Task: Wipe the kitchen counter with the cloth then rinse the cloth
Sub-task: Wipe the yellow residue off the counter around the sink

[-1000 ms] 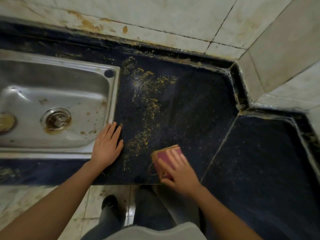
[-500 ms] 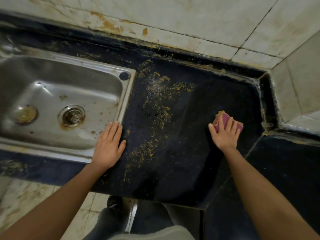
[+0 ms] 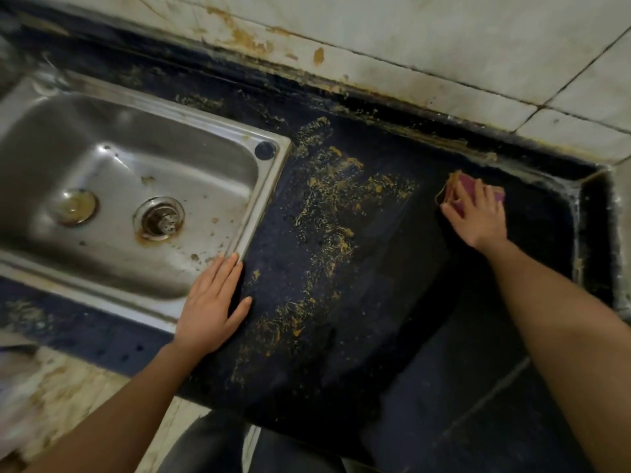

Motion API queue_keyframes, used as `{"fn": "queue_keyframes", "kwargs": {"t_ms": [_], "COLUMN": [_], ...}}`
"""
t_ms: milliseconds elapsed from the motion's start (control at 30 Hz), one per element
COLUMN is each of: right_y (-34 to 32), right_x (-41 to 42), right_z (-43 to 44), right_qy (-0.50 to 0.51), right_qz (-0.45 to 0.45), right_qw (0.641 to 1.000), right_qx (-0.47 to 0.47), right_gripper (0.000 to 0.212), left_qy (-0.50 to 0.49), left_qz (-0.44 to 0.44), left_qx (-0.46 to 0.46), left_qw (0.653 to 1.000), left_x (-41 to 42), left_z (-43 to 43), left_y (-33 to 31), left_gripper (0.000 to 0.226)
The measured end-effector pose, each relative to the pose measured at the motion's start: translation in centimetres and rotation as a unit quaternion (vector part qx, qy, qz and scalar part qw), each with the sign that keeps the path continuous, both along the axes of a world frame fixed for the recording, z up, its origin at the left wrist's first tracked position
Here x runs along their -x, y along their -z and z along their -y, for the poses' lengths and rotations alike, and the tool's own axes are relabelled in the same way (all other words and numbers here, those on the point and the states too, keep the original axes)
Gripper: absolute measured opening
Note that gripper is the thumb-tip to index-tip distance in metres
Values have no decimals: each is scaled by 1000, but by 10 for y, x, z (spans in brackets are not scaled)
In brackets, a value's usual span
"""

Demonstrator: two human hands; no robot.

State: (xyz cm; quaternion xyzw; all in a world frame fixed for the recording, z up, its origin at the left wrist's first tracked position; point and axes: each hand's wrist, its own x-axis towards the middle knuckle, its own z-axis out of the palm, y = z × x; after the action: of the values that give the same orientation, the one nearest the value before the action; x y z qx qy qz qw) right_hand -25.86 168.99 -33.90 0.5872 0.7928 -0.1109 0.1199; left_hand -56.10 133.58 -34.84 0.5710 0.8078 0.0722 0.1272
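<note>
Wall: pale tiles (image 3: 444, 46) are running along the back and turning a corner at the right, with brown stains showing near their lower edge.
Floor: mottled light tiles (image 3: 68, 397) are showing at lower left.
Sink: a steel basin (image 3: 191, 110) is sitting at left, and rust is ringing its drain (image 3: 158, 218).
Light: dim light is glinting off the steel.

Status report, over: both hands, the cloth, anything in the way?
Left hand flat on counter by sink rim. Right hand presses pink cloth on counter, far right. Yellow residue between hands, not yet wiped; nothing blocks the cloth.
</note>
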Motion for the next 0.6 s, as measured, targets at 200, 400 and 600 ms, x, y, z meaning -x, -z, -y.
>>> {"fn": "queue_keyframes", "kwargs": {"t_ms": [200, 400, 600], "right_y": [3, -1, 2], "right_x": [47, 71, 80], "right_z": [-31, 16, 162], "right_qy": [93, -58, -439], "right_qz": [-30, -18, -10], "right_qw": [995, 998, 898], "right_qx": [21, 34, 9], "right_gripper": [66, 66, 82], "left_qy": [-7, -1, 3], "left_qz": [-5, -7, -14], "left_qx": [-10, 3, 7], "left_qw": [1000, 1000, 1000], "left_x": [2, 3, 2], "left_z": [1, 1, 1], "left_y": [3, 4, 2], "left_gripper": [74, 75, 75]}}
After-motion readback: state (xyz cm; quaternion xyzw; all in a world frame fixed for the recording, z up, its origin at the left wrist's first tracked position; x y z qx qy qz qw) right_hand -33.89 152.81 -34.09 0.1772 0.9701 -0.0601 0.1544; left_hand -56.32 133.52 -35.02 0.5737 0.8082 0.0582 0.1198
